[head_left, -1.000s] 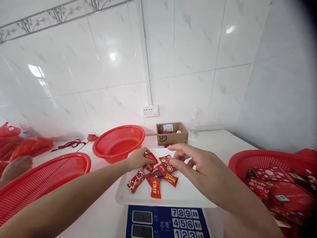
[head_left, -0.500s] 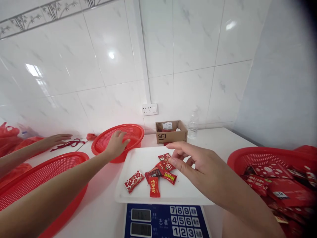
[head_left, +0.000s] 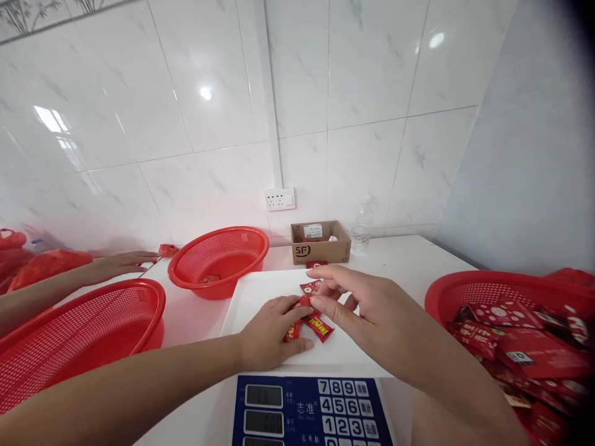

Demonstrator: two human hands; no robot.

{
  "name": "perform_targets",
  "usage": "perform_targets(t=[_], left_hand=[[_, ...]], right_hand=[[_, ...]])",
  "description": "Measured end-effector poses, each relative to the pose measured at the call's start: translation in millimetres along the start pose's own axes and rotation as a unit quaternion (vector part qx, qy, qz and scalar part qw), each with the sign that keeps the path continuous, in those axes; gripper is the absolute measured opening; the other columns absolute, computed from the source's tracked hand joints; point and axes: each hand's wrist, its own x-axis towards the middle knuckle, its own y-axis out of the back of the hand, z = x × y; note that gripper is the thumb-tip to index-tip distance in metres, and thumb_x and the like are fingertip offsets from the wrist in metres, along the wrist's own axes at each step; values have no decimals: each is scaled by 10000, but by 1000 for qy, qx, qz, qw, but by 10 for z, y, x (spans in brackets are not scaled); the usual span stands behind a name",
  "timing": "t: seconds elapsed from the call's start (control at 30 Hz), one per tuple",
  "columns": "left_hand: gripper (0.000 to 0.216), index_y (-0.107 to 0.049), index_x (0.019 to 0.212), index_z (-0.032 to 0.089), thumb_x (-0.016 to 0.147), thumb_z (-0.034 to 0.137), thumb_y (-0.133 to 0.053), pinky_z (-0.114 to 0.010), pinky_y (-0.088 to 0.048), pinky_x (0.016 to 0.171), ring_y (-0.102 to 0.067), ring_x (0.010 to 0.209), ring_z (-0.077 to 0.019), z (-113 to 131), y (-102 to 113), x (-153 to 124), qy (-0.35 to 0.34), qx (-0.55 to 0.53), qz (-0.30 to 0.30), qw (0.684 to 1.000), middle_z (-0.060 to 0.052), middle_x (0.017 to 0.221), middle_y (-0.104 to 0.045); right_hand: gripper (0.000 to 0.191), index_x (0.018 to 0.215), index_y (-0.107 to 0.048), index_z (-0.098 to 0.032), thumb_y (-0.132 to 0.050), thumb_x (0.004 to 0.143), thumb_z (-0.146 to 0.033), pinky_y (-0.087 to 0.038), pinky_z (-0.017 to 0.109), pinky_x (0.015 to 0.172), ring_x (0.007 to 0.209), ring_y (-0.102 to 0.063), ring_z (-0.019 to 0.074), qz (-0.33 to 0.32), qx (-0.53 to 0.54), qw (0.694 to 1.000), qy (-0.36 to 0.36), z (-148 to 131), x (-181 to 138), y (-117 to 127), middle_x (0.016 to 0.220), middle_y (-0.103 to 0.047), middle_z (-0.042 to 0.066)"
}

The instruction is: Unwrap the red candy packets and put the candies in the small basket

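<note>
My left hand reaches over the white scale tray, resting across a small pile of wrapped candies. Its fingers and thumb are apart, and it covers part of the pile. Between them shows a red candy with gold print. A red candy with yellow lettering lies just right of it. My right hand hovers at the right of the pile, thumb and fingers curved but apart. By its thumb is a patterned red candy packet, partly hidden. Below the tray is the scale's blue keypad panel.
A red basket full of red packets stands at the right. Two more red baskets, one farther back and one near left, stand left of the scale. A cardboard box and a bottle are behind. Another person's hand reaches in at left.
My left hand has moved from above the far red basket down onto the candies on the tray. My right hand has stayed nearly still. The other person's hand has moved right.
</note>
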Motion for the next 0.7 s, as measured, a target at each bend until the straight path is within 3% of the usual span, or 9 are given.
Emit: perform_targets(t=[0.13,0.23,0.4,0.57,0.7], left_hand=[[269,-631,1111,216,884,351,-588,-438,-507,861,-605,979,-273,-104,-46,138,19,25,32,999,-99,1074,-640],[184,-642,976,175,888,333,-611,-372,-539,737,-630,836,-207,-138,-50,168,53,29,51,997,-60,950,-649],[219,-623,1087,157,932,307,-586,-387,-557,786,-652,897,-191,-327,230,209,129,39,121,983,-68,1077,-658],[309,-577,1203,167,931,313,-586,-432,-551,829,-638,992,-229,-903,707,255,262,82,215,937,-93,1201,-615],[334,-566,1226,167,926,312,-594,-455,-541,854,-627,1030,-244,-1130,774,246,290,100,218,927,-99,1234,-600]], right_hand=[[295,1239,-602,-294,-492,966,-310,-496,262,614,740,-693,146,-10,12,1000,-12,0,-20,37,950,-741,-35],[313,1265,-585,-309,-477,972,-324,-508,263,600,700,-700,142,-20,18,999,-23,-11,-28,62,973,-738,-38],[314,1262,-588,-301,-486,966,-335,-517,259,592,796,-727,177,-20,15,999,-21,-22,-36,86,963,-751,-21],[274,1210,-615,-300,-505,961,-325,-521,239,565,853,-733,185,-10,6,1000,-10,-5,-33,83,1113,-731,-4],[275,1212,-613,-295,-520,954,-326,-522,225,528,796,-736,172,-8,14,1000,-6,9,-15,71,1125,-732,1]])
